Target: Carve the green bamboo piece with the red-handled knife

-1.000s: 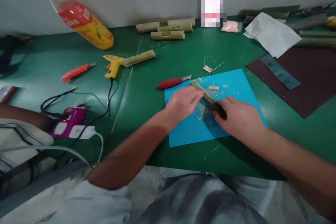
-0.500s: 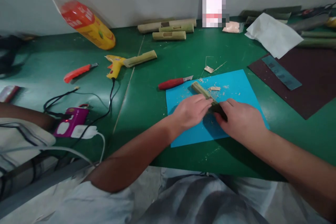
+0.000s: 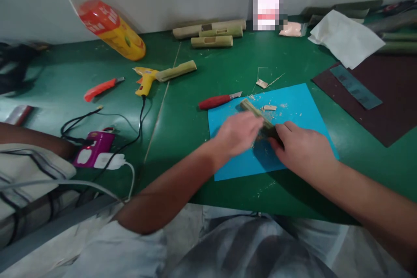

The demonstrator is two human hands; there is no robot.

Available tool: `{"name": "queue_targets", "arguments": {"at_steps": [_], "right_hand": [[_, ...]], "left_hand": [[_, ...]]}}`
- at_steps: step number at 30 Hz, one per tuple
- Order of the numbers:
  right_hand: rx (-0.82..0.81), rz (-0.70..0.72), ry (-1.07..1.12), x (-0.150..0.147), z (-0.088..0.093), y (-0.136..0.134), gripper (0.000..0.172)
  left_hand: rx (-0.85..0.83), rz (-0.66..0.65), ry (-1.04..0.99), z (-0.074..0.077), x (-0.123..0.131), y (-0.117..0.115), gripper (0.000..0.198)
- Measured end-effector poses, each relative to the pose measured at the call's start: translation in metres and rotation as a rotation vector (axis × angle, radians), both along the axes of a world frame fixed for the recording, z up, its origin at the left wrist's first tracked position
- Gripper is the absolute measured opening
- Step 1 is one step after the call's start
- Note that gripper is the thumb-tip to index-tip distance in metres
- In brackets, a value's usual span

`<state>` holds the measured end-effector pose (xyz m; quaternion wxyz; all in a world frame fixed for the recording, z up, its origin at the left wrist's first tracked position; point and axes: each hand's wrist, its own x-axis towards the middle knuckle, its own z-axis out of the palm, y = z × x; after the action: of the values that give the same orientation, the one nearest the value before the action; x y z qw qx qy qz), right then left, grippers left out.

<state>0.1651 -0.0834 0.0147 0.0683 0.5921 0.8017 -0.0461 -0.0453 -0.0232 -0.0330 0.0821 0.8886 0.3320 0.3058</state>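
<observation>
A short piece of bamboo (image 3: 251, 107) lies slantwise above a blue sheet (image 3: 301, 100), its far end pointing up and left. Gripping its near end is my right hand (image 3: 301, 145), fingers wrapped round it. My left hand (image 3: 239, 132), smeared by motion, is closed against the bamboo's left side; whatever is pinched in its fingers is hidden. Pale shavings and a small bamboo chip (image 3: 269, 107) are scattered on the sheet. A red-handled knife (image 3: 216, 101) rests at the sheet's left edge, its blade pointing right.
To the left are a yellow glue gun (image 3: 147, 81), an orange cutter (image 3: 100, 90), a purple power adapter (image 3: 97, 150) with cables, and another person's arm (image 3: 32, 139). Cut bamboo tubes (image 3: 211, 41) and a juice bottle (image 3: 114, 32) stand along the wall. A ruler (image 3: 355, 87) lies right.
My left hand has shifted slightly along the bamboo and is more blurred. My right hand keeps its grip. The whole view has moved a little.
</observation>
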Motion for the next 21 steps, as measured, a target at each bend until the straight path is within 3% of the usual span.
{"name": "queue_targets", "arguments": {"at_steps": [2, 6, 10, 14, 19, 21], "right_hand": [[-0.007, 0.009, -0.001, 0.001, -0.0006, -0.0002, 0.029], [0.024, 0.008, 0.015, 0.0028, -0.0028, -0.0003, 0.031], [0.018, 0.018, 0.002, 0.0026, -0.0027, -0.0006, 0.029], [0.02, 0.01, 0.0, 0.0018, -0.0008, -0.0001, 0.032], [0.015, 0.026, -0.006, 0.0018, -0.002, -0.0003, 0.031], [0.032, 0.018, -0.011, 0.0019, -0.0029, -0.0001, 0.033]], "left_hand": [[-0.027, -0.078, 0.017, 0.0, 0.0003, -0.0006, 0.029], [0.01, 0.141, -0.087, -0.0006, -0.0018, 0.002, 0.026], [-0.08, -0.042, 0.064, -0.0006, 0.0001, -0.0005, 0.03], [-0.003, 0.146, -0.046, 0.0001, 0.0, 0.0011, 0.031], [-0.107, -0.004, 0.111, -0.0004, 0.0007, 0.0008, 0.032], [-0.048, 0.106, 0.022, -0.0007, 0.002, 0.0011, 0.031]]}}
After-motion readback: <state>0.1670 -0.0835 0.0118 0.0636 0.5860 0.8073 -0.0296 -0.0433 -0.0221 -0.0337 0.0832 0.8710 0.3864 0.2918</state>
